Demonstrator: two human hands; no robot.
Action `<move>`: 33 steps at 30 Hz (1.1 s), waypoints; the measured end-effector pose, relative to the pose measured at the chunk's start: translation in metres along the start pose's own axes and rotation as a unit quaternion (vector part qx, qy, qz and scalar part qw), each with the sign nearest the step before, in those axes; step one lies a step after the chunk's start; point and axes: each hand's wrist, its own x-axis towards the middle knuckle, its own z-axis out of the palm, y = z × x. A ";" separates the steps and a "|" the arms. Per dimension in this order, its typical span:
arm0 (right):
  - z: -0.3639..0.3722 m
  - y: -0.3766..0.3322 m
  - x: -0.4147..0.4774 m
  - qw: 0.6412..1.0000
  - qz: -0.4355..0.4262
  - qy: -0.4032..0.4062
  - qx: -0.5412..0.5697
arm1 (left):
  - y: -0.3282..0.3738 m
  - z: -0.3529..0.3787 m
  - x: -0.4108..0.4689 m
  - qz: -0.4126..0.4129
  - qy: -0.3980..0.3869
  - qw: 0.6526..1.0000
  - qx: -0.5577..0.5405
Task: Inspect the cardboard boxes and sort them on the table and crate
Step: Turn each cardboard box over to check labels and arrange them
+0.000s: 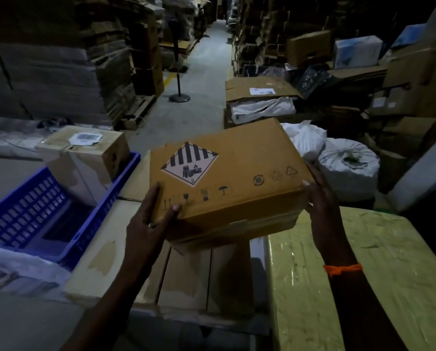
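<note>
Cardboard box [227, 173] with a striped hazard diamond sits gripped between our left hand [148, 221] and right hand [322, 198], fingers clasping its ends, above flattened cartons; another box [85, 153] stands in the blue crate [105, 206].

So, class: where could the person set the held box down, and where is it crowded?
Free: the near half of the blue crate, in front of the labelled box standing in it; the flat cartons between crate and the wrapped yellow-green surface, which is bare too. Crowded: beyond the held box, white sacks and stacked cartons.
</note>
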 end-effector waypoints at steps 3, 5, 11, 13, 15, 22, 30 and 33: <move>0.018 0.014 -0.011 0.999 0.022 -0.013 0.038 | 0.003 -0.028 0.002 0.008 0.028 0.999 -0.012; 0.032 0.023 -0.018 0.998 0.039 -0.029 0.048 | -0.001 -0.047 0.004 -0.004 0.033 0.999 -0.014; 0.061 0.051 -0.039 0.990 0.096 -0.089 0.043 | -0.021 -0.073 -0.005 -0.057 0.061 0.997 0.004; 0.062 0.056 -0.047 0.990 0.101 -0.091 0.041 | -0.024 -0.074 -0.012 -0.061 0.064 0.996 0.010; 0.059 0.056 -0.049 0.990 0.102 -0.089 0.040 | -0.025 -0.074 -0.014 -0.058 0.056 0.997 0.017; 0.060 0.047 -0.018 0.992 0.110 -0.060 -0.011 | -0.011 -0.093 0.024 -0.127 -0.006 0.992 0.001; 0.097 0.027 0.062 0.954 0.239 -0.171 -0.059 | 0.021 -0.094 0.079 -0.197 -0.059 0.979 -0.004; 0.093 0.016 0.058 0.966 0.197 -0.168 -0.016 | 0.024 -0.095 0.071 -0.154 -0.026 0.987 -0.033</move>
